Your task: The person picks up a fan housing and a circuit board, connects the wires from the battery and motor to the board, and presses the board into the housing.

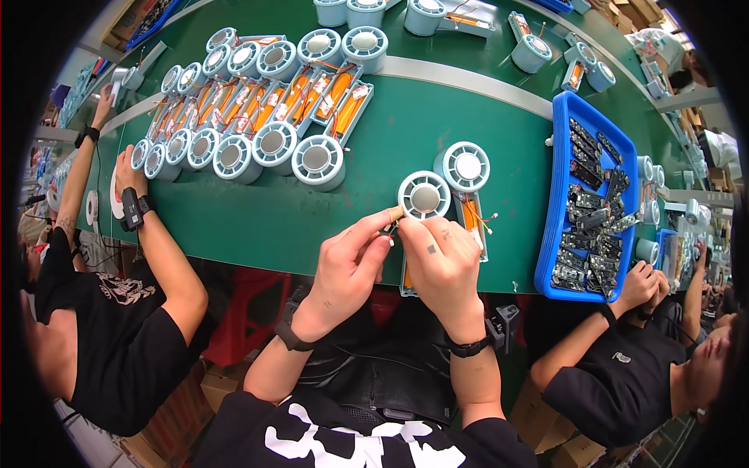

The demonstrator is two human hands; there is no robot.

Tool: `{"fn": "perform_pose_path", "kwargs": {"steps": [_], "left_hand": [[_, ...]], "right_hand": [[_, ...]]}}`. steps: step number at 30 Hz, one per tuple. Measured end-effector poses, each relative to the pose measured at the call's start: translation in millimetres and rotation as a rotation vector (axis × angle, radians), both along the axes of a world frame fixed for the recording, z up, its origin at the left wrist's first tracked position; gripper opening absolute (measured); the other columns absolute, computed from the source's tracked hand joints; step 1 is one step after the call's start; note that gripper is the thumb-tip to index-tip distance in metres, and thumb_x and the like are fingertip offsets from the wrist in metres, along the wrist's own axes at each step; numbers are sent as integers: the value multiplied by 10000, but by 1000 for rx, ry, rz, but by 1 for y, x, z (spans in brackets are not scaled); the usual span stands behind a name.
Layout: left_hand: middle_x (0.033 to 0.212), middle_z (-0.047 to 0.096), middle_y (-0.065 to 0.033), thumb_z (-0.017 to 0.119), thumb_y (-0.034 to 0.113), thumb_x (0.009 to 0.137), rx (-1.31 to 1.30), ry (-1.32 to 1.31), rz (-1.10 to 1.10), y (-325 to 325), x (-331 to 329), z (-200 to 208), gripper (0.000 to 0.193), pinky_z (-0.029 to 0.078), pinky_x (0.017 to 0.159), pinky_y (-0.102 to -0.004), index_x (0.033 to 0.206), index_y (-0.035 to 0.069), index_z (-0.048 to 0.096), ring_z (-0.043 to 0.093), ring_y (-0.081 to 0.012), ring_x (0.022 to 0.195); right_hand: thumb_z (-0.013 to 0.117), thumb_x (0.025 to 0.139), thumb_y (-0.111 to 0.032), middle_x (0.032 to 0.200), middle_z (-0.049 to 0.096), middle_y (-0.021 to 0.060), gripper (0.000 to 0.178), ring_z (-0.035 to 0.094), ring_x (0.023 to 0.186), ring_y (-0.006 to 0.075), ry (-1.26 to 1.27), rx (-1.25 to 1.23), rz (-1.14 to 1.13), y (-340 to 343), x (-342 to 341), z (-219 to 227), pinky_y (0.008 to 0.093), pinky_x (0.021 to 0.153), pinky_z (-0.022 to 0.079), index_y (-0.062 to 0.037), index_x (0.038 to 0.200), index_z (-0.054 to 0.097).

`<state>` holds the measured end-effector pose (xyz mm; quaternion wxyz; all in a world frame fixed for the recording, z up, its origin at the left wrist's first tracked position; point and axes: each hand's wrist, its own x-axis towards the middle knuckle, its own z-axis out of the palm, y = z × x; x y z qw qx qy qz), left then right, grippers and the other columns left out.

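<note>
In front of me lies a pale blue fan-like housing with a round slotted head (424, 196) and a narrow handle, whose lower end shows orange under my right hand. My left hand (351, 261) is closed beside the head, pinching a small dark part (389, 229) with a white end between thumb and fingertips. My right hand (443, 261) is closed over the handle, its fingertips meeting the left ones; what they grip is hidden. Just behind stands a second housing (466, 167), with an orange cell and thin red wires in its open handle.
Rows of similar housings (316, 160) with orange cells lie at the left on the green table (374, 117). At right is a stack of blue trays (555, 187) holding small black circuit boards (589, 207). Co-workers' arms reach in at left (168, 242) and right (616, 304).
</note>
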<state>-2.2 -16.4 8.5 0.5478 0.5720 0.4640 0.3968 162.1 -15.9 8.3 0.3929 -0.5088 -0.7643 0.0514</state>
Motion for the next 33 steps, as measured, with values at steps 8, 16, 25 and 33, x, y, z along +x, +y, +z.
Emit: {"fn": "perform_pose_path", "kwargs": {"steps": [8,16,25,33], "left_hand": [[720,511,24,458,103,1072,-85,-96,-83,-1,-2,2,339,382,485,-192,1378,4,566,480,-39,524],[714,528,14,451,98,1073,-76,-67,-154,1,-9,0,332,384,489,-200,1368,5,572,468,-42,518],[718,539,0,448,71,1065,-93,-46,-172,2,-9,2,328,386,497,-204,1360,18,583,465,-47,523],[705,538,-5,441,15,1050,-3,-69,-182,3,-8,-2,339,386,497,-211,1353,29,592,473,-53,542]], "right_hand": [[784,796,-18,840,672,52,181,649,685,217,180,8,20,-1,5,-10,331,543,417,-62,944,692],[809,773,-29,796,675,47,205,646,646,200,214,-42,71,0,13,-7,302,547,458,-66,945,703],[826,745,-29,797,689,49,180,634,613,182,248,-39,82,2,15,-10,294,510,441,-67,885,719],[828,731,-14,774,694,48,182,638,610,174,283,-51,107,0,15,-8,281,512,444,-69,867,721]]}}
